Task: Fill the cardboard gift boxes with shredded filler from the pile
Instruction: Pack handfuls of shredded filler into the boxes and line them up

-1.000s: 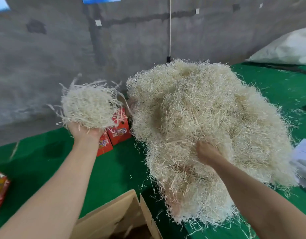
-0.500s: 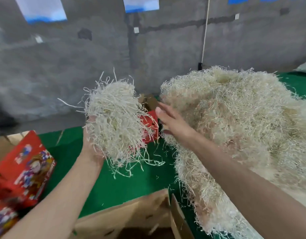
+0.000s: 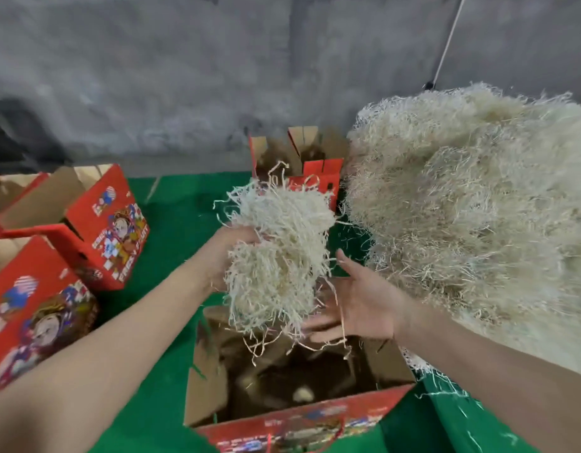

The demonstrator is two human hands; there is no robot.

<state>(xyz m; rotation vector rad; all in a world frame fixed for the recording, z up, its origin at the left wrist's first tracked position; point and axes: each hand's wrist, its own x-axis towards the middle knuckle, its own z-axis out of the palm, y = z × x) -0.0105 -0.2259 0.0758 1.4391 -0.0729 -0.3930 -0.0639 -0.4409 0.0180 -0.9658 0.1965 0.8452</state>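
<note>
A loose clump of pale shredded filler (image 3: 276,256) was held up by the left hand (image 3: 231,253), whose fingers were buried in the strands and curled round the bundle. How tightly they were closed could not be told. The right hand (image 3: 361,305) was spread wide just beside and below the clump, its palm turned toward it. Nothing was gripped, though a few stray strands were draped across the palm. The clump was hung directly over the open gift box (image 3: 302,420) nearest the camera, with its lowest strands trailing toward the opening but not yet inside.

The box's interior was seen as dark and largely unfilled. A small pale shape lay at the bottom, but what it was could not be made out. The main pile of filler (image 3: 462,207) was heaped on the green table cover (image 3: 171,230) to the right, close against that box.

The step in hand was judged to be the loading of one handful into the near box, the handful having been gathered but not released. For the next move, the clump would need to be lowered past the upright flaps, guided by the spread right hand so that strands were not shed over the rim, then let go and pressed down. More handfuls seemed likely to be needed for this box.

Two red printed boxes (image 3: 109,230) (image 3: 31,308) were set to the left with flaps open, and further boxes (image 3: 318,171) stood behind the clump. Their contents could not be seen.
</note>
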